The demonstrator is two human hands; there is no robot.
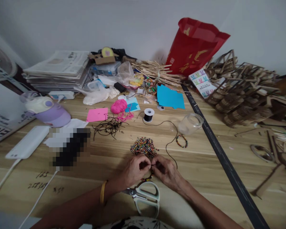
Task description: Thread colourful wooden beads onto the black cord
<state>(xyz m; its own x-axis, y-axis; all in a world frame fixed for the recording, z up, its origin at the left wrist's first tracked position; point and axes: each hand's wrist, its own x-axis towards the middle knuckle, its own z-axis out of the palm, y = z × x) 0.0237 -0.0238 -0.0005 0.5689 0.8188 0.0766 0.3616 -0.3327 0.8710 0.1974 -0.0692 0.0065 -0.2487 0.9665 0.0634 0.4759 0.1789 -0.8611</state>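
My left hand [136, 170] and my right hand [165, 170] meet fingertip to fingertip, each pinching a thin dark cord. Below the fingertips hangs or lies a short string of colourful beads [146, 179], partly hidden by the hands. A heap of loose multicoloured beads [143, 146] lies just beyond my fingers. White-handled scissors [146, 197] rest on the table close to my body, below both hands. A finished-looking beaded loop [181, 141] is to the right, near a long black cord [166, 148] that runs from a spool [148, 115].
A glass jar [190, 124] stands right of the spool. Cut black cords [108, 126], pink yarn [118, 106] and blue paper [170, 97] lie farther back. A phone-like white device [28, 142] is at left, a red bag [196, 46] behind, wooden models [238, 98] at right.
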